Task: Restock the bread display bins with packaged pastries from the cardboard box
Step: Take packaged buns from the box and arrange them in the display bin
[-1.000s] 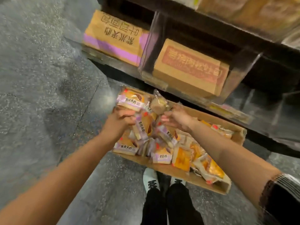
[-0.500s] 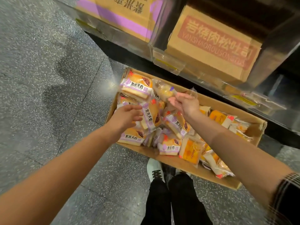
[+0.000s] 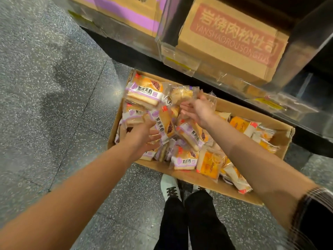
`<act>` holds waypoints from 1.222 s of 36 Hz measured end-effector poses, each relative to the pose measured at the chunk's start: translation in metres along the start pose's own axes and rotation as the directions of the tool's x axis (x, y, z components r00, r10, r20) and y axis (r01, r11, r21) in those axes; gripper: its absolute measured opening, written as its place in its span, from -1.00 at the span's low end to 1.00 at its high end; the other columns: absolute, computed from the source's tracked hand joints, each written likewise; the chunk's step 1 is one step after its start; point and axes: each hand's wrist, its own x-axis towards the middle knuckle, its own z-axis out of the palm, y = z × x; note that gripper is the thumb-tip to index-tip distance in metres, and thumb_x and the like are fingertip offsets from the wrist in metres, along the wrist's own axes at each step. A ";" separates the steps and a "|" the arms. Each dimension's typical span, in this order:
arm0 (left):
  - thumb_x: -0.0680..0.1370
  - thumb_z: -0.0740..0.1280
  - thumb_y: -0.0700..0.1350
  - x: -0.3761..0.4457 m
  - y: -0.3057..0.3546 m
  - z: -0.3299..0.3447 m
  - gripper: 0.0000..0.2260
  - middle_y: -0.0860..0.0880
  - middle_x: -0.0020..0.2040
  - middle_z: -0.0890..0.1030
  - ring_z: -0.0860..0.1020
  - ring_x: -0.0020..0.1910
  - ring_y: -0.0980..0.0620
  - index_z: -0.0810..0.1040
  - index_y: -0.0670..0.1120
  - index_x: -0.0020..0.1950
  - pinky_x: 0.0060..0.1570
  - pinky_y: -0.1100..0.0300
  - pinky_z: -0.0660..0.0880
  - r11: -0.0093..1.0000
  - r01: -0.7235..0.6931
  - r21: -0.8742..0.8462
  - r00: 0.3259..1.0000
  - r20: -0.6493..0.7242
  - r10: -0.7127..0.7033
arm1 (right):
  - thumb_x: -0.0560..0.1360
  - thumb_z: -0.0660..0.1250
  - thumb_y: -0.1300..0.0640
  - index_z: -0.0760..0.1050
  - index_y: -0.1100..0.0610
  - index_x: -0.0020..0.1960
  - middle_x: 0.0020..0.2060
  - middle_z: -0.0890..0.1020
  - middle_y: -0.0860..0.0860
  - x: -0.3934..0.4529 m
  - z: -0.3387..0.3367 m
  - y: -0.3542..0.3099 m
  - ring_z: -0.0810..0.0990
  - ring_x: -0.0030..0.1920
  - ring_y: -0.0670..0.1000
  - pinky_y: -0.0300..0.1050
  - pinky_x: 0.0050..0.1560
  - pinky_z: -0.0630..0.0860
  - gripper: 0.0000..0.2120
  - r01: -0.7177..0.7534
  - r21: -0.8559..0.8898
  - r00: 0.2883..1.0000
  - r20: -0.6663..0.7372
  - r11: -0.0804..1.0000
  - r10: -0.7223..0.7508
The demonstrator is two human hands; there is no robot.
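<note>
The right grip pinches a clear-wrapped pastry by its wrapper edge, just above the cardboard box on the floor. The left grip is spread, fingers relaxed, resting on purple-labelled pastry packs directly beneath it in the box.

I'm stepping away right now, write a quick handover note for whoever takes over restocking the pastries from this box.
Right hand: pinching a clear-wrapped pastry at the box's far end.
Left hand: fingers spread over the purple-labelled packs, gripping nothing clearly.
Cardboard box: on the floor under the clear display bins, full of purple and orange packs.
Done: none seen loose in the bins, which hold closed cartons.
Left: nearly the whole box.
</note>
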 end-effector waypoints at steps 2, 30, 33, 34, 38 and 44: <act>0.65 0.17 -0.08 0.001 0.000 -0.001 -0.69 -0.18 0.15 0.50 0.52 0.07 -0.12 0.37 -0.16 0.36 0.05 -0.05 0.49 1.000 0.002 0.016 1.000 0.001 -0.002 | 0.57 0.21 0.35 0.14 0.09 0.51 0.19 0.56 0.24 0.003 -0.004 -0.001 0.60 0.17 0.17 -0.02 0.16 0.55 -0.43 0.003 0.025 1.000 0.027 1.000 -0.004; 0.24 0.55 -0.36 0.004 0.015 0.006 -0.27 -0.08 0.21 0.57 0.62 0.01 -0.07 0.42 -0.10 0.37 -0.06 0.03 0.59 0.971 -0.224 0.081 0.973 -0.041 0.228 | 0.49 0.37 0.26 0.32 0.23 0.37 -0.01 0.57 0.11 -0.028 -0.105 0.019 0.54 0.00 0.07 0.19 0.21 0.48 -0.51 0.084 -0.508 0.949 -0.221 0.857 -0.224; 0.31 0.51 -0.40 0.010 0.009 0.005 -0.35 -0.04 0.15 0.56 0.58 -0.06 0.05 0.41 -0.10 0.35 -0.21 0.24 0.56 0.956 -0.276 0.103 0.960 -0.017 0.279 | 0.40 0.51 0.11 0.27 0.20 0.44 0.12 0.50 0.09 0.000 -0.103 0.024 0.51 0.16 0.09 0.12 0.29 0.44 -0.30 -0.093 -0.446 0.980 -0.198 0.890 0.003; 0.32 0.51 -0.40 0.014 0.007 0.006 -0.36 -0.04 0.14 0.56 0.57 -0.09 0.08 0.42 -0.10 0.34 -0.25 0.27 0.53 0.951 -0.287 0.116 0.957 -0.004 0.290 | 0.38 0.52 0.05 0.26 0.20 0.44 0.19 0.50 0.08 0.008 -0.101 0.026 0.50 0.21 0.10 0.09 0.30 0.43 -0.25 -0.126 -0.435 0.982 -0.183 0.891 0.050; 0.28 0.54 -0.35 0.023 -0.001 0.006 -0.33 -0.06 0.15 0.59 0.60 0.01 -0.02 0.44 -0.07 0.34 -0.23 0.23 0.52 0.942 -0.306 0.137 0.951 -0.001 0.309 | 0.40 0.47 -0.13 0.35 0.27 0.39 0.25 0.52 0.13 0.032 -0.089 0.030 0.50 0.25 0.16 0.07 0.27 0.44 -0.26 -0.168 -0.460 0.971 -0.231 0.872 0.065; 0.28 0.52 -0.39 0.031 -0.014 0.005 -0.34 -0.15 0.14 0.60 0.61 0.07 -0.11 0.44 -0.05 0.33 -0.08 0.08 0.58 0.954 -0.286 0.094 0.958 0.012 0.286 | 0.30 0.55 -0.11 0.45 0.23 0.14 0.04 0.61 0.04 0.041 -0.085 0.047 0.58 0.05 0.06 -0.02 0.19 0.50 -0.41 -0.132 -0.419 0.954 -0.301 0.898 -0.001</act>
